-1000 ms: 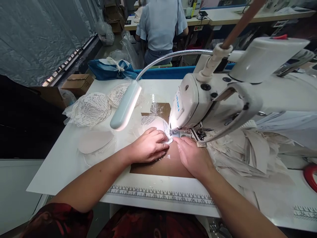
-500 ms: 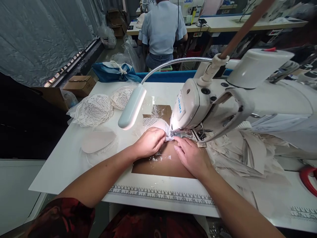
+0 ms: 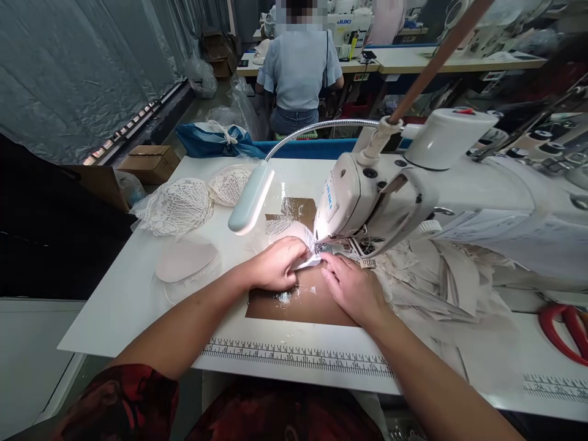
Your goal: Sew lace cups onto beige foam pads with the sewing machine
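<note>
Change since the earlier frame: the left hand [image 3: 275,264], then lying flat on the work, has drawn up into a pinch, and the whole view has slid a little leftward.

Left hand: fingers closed narrow on the edge of the small white lace-and-foam cup piece [image 3: 301,245], which lies on the bench just near the needle area, lit by the lamp.

Right hand [image 3: 351,288]: palm down on the brown taped patch [image 3: 298,303], fingertips pressing the same piece beside the presser foot; the fingers lie flat, not clasped round anything.

White industrial sewing machine [image 3: 367,196]: right of centre, blue lettering on its head, directly far of both hands.

White gooseneck lamp [image 3: 252,197]: head hangs over the bench left of the machine.

White bench [image 3: 119,306]: printed ruler strip [image 3: 298,358] along the near edge.

Loose stock, far left: a heap of white lace cups [image 3: 177,205]; near it, a plain pale foam pad [image 3: 184,260].

Right of the machine: a pile of cream fabric pieces [image 3: 441,282]; red-handled scissors [image 3: 565,331] at the right edge.

Containers: a brown cardboard box [image 3: 149,162], flaps shut, contents hidden; a blue bag [image 3: 215,139], tied at the neck, contents hidden.

Far: a person in a pale blue shirt [image 3: 298,67], seated back to the camera.
</note>
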Available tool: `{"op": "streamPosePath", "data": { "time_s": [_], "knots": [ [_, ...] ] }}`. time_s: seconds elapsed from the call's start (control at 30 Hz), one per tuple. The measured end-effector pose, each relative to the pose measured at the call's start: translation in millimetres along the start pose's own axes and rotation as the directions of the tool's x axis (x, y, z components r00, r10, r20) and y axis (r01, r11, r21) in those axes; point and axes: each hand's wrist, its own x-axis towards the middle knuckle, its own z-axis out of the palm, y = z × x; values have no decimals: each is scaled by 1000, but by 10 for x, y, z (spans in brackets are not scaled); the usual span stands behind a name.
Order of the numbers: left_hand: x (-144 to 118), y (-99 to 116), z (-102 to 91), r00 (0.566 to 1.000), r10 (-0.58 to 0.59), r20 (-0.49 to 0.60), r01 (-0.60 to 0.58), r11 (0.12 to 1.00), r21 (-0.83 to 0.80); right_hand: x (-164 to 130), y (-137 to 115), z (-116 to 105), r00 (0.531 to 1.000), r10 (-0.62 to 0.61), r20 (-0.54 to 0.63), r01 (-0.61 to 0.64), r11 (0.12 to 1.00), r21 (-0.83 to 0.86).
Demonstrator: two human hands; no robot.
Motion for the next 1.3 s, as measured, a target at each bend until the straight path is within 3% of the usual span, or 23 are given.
{"op": "streamPosePath", "data": {
  "time_s": [0.13,0.3,0.67,0.83,1.07,1.3],
  "knots": [
    [33,-55,48,995,31,-93,-31,1000,-4,-6,13,3,1000,12,24,-12,1000,25],
    [88,-86,109,989,70,-134,-54,992,117,-12,47,32,1000,-6,7,5,1000,27],
    [87,-6,179,995,64,-80,-55,992,117,32,-29,95,991,-100,-88,89,988,-124],
    [6,54,58,994,94,63,-104,977,187,33,-5,91,991,-91,-103,82,993,-87],
    [-66,17,-2,991,126,48,-135,894,427,-17,43,58,968,-249,-25,246,966,-82],
    [-59,92,49,983,165,76,-182,895,408,-81,52,-12,958,-287,-8,287,958,-28]
  ]
}}
